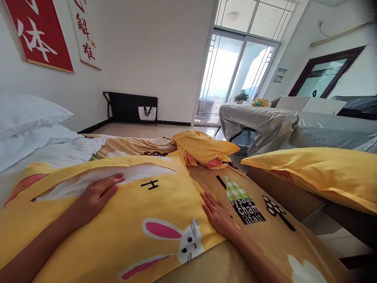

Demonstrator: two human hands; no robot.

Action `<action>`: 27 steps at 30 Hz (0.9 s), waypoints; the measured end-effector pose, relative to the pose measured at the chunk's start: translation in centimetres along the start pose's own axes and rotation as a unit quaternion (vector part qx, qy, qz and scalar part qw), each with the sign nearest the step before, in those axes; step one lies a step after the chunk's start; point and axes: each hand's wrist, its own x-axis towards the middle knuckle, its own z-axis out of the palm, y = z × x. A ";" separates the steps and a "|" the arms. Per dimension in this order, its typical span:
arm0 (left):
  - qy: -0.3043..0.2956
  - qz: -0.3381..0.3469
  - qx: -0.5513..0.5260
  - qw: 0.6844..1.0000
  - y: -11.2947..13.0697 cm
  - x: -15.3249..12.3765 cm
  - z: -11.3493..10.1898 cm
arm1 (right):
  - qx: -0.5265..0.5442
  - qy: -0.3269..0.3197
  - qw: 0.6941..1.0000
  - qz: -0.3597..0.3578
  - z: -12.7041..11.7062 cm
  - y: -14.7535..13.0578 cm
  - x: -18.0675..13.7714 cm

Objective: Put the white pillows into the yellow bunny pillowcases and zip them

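A yellow pillowcase [123, 212] with a printed rabbit and a letter H lies before me on the bed. Its slit gapes along the far side, and a white pillow [132, 171] shows inside. My left hand [98, 193] rests flat at the slit, fingers stretched over the white pillow and the near edge of the opening. On the pillowcase's right edge lies my right hand [216, 213], open, with its fingers extended. Under it all spreads a tan blanket [282, 236] with printed trees and lettering.
Crumpled yellow cloth [203, 145] lies beyond the pillowcase. White pillows [29, 118] are stacked at left. Another yellow pillow [321, 173] sits on a cardboard box [279, 192] at right. Farther back stand a plastic-covered table [262, 114] and a black folded frame [126, 108] against the wall.
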 end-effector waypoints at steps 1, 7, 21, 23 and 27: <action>-0.005 -0.016 -0.022 1.000 0.1 -0.1 -0.2 | -0.013 0.006 1.000 0.008 0.2 1.1 -0.9; -0.056 -0.043 -0.032 0.997 3.1 0.7 -3.7 | 0.046 0.059 0.997 0.026 -3.5 1.7 -1.2; -0.085 -0.086 0.145 0.982 4.6 -0.4 -7.3 | -0.029 0.110 0.983 -0.142 -10.3 -22.9 9.9; -0.071 -0.125 0.139 0.980 3.2 -1.1 -8.0 | -0.056 0.101 0.988 -0.099 -10.1 -22.8 10.2; -0.001 -0.143 0.110 0.984 2.4 -0.3 -10.6 | -0.106 0.113 0.986 -0.060 -13.5 -21.3 10.9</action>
